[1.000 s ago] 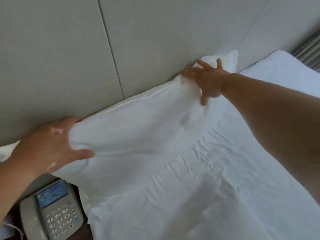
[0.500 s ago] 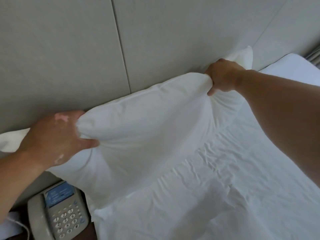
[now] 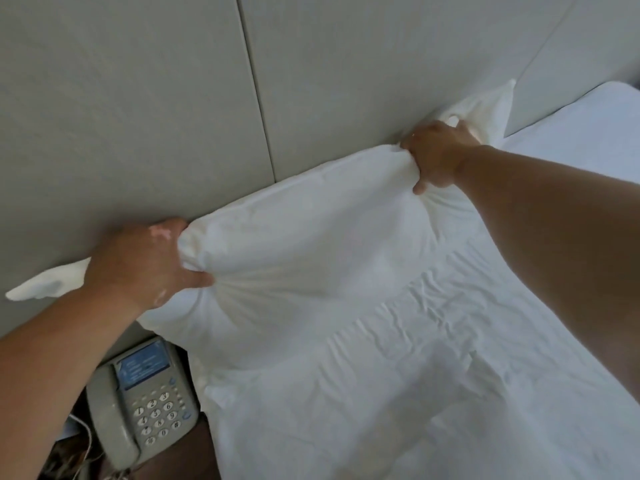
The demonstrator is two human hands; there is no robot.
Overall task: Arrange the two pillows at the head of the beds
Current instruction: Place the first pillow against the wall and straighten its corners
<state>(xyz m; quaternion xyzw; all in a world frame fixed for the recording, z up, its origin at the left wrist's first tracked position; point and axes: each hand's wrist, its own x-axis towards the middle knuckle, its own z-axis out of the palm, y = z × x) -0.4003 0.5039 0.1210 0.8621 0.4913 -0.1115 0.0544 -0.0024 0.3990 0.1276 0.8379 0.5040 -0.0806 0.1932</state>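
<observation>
One white pillow lies along the grey padded headboard at the head of the bed. My left hand is closed on its left end, with a loose flap of the pillowcase sticking out past my wrist. My right hand is bunched on the pillow's right end, close to the headboard, and the far corner of the pillowcase stands up behind it. The pillow's fabric is gathered into folds at both grips. A second pillow is not in sight.
The bed is covered by a wrinkled white sheet. A grey desk telephone with a cord sits on a dark bedside surface at lower left, just beside the mattress edge. Another white bed shows at far right.
My right hand went from lying flat on the pillow to gripping its right end. Both hands now bunch the fabric more tightly, and the pillow looks a little raised.
</observation>
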